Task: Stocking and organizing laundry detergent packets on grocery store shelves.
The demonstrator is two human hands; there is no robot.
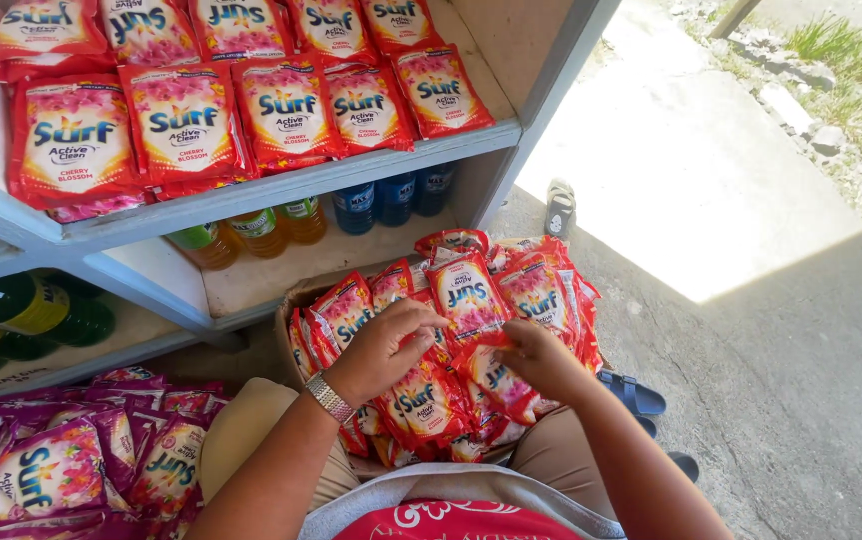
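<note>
A red sachet (429, 335) is pinched between the closed fingers of the left hand (383, 345) and, at 3 o'clock, the right hand (536, 358), over a sachet-filled cardboard box (296, 300).

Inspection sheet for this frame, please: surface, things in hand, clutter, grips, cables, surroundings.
Surface: cardboard box on the person's lap, heaped with red sachets.
Job's things: strip of red sachets pinched between both hands.
Clutter: red sachets on the top shelf; orange, green and blue bottles on the shelf below; purple sachets at lower left.
Grips: left hand, wearing a wristwatch, and right hand both closed on sachets.
Cables: nothing seen.
Surroundings: concrete floor, sandals, sunlit patch, grass beyond.
</note>
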